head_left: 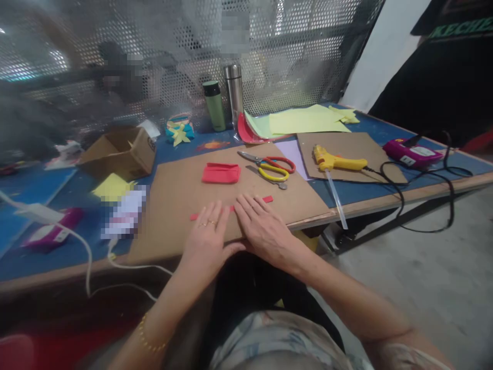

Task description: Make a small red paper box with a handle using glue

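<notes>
A narrow red strip (268,199) lies on a large cardboard sheet (169,205) near the table's front edge. My left hand (208,231) rests flat on its left part, fingers stretched out. Flat over the strip's right part lies my right hand (264,223), with its fingers extended too. Both ends of the strip show past my fingers; its middle is partly covered. Just beyond my hands is a folded red piece (221,173), perhaps paper or felt. To its right lie scissors (269,168) with red and yellow handles.
A yellow glue gun (341,162) lies on a smaller cardboard piece (370,144), its glue stick overhanging the edge. Cables run to a purple box (412,152). A cardboard box (119,154), green bottle (214,106), steel flask (234,90) and yellow sheets (308,119) stand or lie farther back.
</notes>
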`<state>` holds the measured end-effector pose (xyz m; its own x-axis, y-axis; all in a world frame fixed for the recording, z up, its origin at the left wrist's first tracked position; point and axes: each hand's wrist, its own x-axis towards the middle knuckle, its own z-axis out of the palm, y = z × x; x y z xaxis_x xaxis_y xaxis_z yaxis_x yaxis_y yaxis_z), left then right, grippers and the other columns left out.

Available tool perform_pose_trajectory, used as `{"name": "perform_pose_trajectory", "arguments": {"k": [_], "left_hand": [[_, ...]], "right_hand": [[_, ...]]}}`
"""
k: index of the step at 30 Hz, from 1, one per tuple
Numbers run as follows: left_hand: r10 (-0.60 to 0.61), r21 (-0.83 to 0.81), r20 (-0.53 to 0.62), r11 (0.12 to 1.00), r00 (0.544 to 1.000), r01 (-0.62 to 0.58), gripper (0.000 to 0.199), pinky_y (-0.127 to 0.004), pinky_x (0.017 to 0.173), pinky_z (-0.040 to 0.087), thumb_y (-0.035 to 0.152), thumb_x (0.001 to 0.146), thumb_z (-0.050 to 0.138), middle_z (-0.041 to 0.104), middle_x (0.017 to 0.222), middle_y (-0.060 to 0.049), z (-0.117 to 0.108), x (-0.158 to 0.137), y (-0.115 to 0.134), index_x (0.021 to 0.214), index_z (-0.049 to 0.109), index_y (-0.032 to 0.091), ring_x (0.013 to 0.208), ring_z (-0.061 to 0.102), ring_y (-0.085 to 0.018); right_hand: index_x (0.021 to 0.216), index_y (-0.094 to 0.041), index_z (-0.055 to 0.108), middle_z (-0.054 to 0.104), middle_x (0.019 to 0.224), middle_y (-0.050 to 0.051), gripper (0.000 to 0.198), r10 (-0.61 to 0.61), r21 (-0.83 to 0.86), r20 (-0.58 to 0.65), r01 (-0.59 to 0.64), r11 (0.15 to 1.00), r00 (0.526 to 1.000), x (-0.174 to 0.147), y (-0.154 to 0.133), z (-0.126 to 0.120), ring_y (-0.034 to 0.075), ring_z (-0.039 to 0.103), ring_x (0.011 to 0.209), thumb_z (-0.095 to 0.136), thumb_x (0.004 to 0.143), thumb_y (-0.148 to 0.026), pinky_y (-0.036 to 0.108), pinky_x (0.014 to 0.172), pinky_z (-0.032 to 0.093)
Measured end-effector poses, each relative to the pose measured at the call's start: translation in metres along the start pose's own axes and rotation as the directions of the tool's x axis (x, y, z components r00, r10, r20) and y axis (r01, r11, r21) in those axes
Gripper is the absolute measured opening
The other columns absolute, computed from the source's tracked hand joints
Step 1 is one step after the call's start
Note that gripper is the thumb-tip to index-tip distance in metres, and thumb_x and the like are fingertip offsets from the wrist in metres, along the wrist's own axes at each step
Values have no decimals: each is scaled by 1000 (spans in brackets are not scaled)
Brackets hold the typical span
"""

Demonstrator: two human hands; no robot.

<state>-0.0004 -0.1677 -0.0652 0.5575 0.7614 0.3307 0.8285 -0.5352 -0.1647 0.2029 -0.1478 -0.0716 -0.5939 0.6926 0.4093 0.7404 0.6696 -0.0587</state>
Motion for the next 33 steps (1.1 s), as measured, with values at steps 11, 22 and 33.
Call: {"name": "perform_pose_trajectory", "arguments": {"k": [11,22,33], "left_hand": [[-51,17,-11,999,999,51,90,-56,122,43,59,88,73,51,156,-32,-2,4,9,151,49,-1,147,50,-44],[-52,1,-1,999,999,52,77,-57,121,43,53,96,65,51,157,-30,6,2,5,153,49,4,149,48,-41],[-101,-19,90,995,991,103,56,-49,111,50,47,105,53,60,150,-25,-20,18,4,144,59,8,138,59,-35]], "right_hand": [[145,4,54,56,151,33,83,172,-136,-42,-176,975,984,-45,34,-22,44,53,143,77,89,-52,60,120,41],[146,1,58,56,153,28,70,1,-9,-7,-2,1000,1000,0,-9,-13,36,54,145,51,104,-55,51,122,42],[98,-14,73,74,103,13,20,122,-139,134,-103,985,983,4,32,-39,27,67,97,54,104,-19,36,81,48]]}}
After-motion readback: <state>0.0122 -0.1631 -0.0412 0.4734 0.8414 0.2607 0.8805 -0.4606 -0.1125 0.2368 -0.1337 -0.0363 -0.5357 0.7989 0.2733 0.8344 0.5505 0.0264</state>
